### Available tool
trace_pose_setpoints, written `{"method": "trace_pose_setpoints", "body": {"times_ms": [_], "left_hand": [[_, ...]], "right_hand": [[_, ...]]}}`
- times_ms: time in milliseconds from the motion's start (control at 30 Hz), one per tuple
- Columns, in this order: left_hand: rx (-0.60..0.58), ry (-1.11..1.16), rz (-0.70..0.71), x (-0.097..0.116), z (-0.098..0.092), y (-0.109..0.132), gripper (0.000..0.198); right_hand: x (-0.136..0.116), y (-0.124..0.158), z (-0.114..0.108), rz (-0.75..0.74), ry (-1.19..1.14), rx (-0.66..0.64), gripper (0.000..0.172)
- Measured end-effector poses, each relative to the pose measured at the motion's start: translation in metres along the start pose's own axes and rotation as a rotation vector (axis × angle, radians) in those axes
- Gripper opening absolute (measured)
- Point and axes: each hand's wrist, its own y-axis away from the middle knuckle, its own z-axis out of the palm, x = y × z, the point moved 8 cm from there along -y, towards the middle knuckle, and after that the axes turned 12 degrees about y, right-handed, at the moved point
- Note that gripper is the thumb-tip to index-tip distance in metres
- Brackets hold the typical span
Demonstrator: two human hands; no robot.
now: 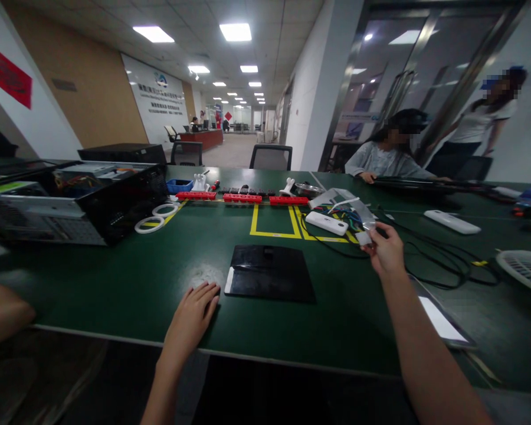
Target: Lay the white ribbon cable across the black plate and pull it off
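Black panel (269, 273): laid flat on the worktop (128, 283), between the two hands; taken as the landmark.
Right hand (383, 248): held to the right of the panel and beyond it, with the clear bag (358, 209) pinched by its edge between thumb and fingers.
Clear bag: spread beyond the panel, to its right; coloured wires (349, 217) are seen at it, but whether inside or underneath cannot be told.
Left hand (197, 304): rested flat, palm down, just left of the panel; nothing is seen held.
Handling: the film is best kept pinched lightly and moved slowly, so that no wire is snagged and the white device (326, 223) beside it is not knocked; the free hand could be used to steady it.
Computer case (128, 203): stood uncovered, left of the panel; wiring is seen inside.
Blue tray (179, 190): placed beyond the panel, to its left; its contents cannot be made out.
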Motion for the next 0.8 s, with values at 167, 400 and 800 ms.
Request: {"method": "trace_pose_setpoints", "body": {"times_ms": [167, 400, 800], "left_hand": [[-0.006, 0.001, -0.004, 0.002, -0.001, 0.000, 0.033], [0.005, 0.021, 0.009, 0.002, -0.002, 0.000, 0.033], [-0.012, 0.007, -0.002, 0.002, 0.000, 0.000, 0.034]], "right_hand": [[0.034, -0.007, -0.011, 0.190, 0.170, 0.075, 0.025], [0.052, -0.012, -0.008, 0.212, 0.299, 0.075, 0.016], [-0.030, 0.029, 0.021, -0.488, 0.688, 0.065, 0.032]]}}
